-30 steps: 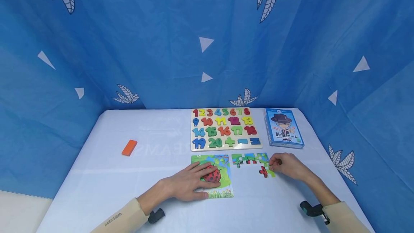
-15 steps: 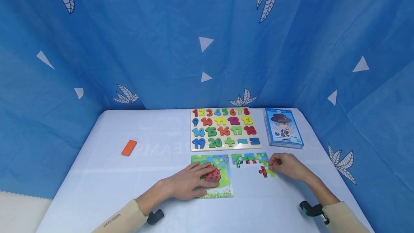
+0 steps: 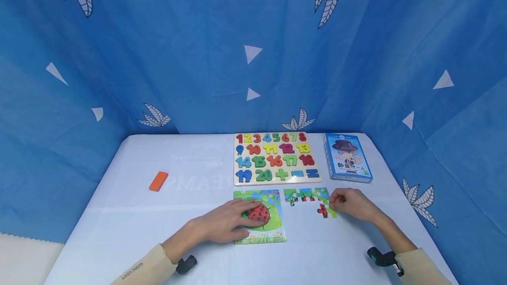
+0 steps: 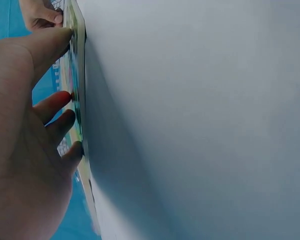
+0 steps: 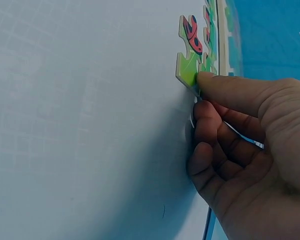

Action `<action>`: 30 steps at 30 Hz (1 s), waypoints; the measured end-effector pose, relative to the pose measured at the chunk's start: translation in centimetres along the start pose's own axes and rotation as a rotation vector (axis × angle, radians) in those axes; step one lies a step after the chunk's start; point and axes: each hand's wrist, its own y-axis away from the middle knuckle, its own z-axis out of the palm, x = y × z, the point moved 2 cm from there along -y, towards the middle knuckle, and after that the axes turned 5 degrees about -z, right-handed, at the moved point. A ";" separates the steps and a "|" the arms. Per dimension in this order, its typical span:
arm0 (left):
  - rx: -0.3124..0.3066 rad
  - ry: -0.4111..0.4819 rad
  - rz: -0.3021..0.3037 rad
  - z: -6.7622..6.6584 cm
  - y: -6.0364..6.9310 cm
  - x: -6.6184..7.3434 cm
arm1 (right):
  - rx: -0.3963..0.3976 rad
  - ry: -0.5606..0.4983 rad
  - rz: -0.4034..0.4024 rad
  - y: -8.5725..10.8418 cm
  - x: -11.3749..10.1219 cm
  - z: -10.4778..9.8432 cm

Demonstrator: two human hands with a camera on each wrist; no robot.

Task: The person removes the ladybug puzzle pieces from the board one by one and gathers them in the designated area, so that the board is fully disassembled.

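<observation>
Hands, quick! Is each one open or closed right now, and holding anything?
Left hand: open, resting on the ladybug board, not gripping it.
Right hand: closed, pinching the edge of a green puzzle piece.

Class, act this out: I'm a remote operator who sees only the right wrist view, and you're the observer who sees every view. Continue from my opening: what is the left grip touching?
Observer: The left grip is touching a picture board; the head and left wrist views show it.
Operator: What is printed on that board?
Observer: A red ladybug with black spots, seen in the head view.
Operator: Does anything lie farther left than the board?
Observer: Yes, an orange block, lying apart from the picture board.
</observation>
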 end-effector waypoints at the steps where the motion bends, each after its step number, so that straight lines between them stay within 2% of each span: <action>1: 0.002 0.001 -0.004 0.0 0.1 -0.1 | 0.001 -0.004 0.000 0.0 0.0 0.0; 5: -0.001 0.008 -0.023 -0.2 0.6 -0.3 | 0.011 -0.005 -0.003 -0.1 0.1 -0.1; 10: -0.006 -0.009 -0.025 -0.3 1.1 -0.5 | 0.070 -0.015 -0.004 -0.1 -0.1 -0.3; 13: -0.009 -0.018 -0.024 -0.4 1.2 -0.5 | 0.105 -0.051 -0.026 -0.1 -0.8 -0.4; 17: -0.020 -0.015 -0.020 -0.4 1.3 -0.6 | 0.103 -0.088 -0.053 -0.1 -2.4 0.0; 23: -0.021 -0.018 -0.005 -0.5 1.3 -0.6 | 0.061 -0.104 -0.135 -0.6 -5.7 2.0; 30: -0.028 -0.048 -0.005 -0.7 1.3 -0.6 | -0.013 -0.067 -0.295 -1.5 -9.1 5.3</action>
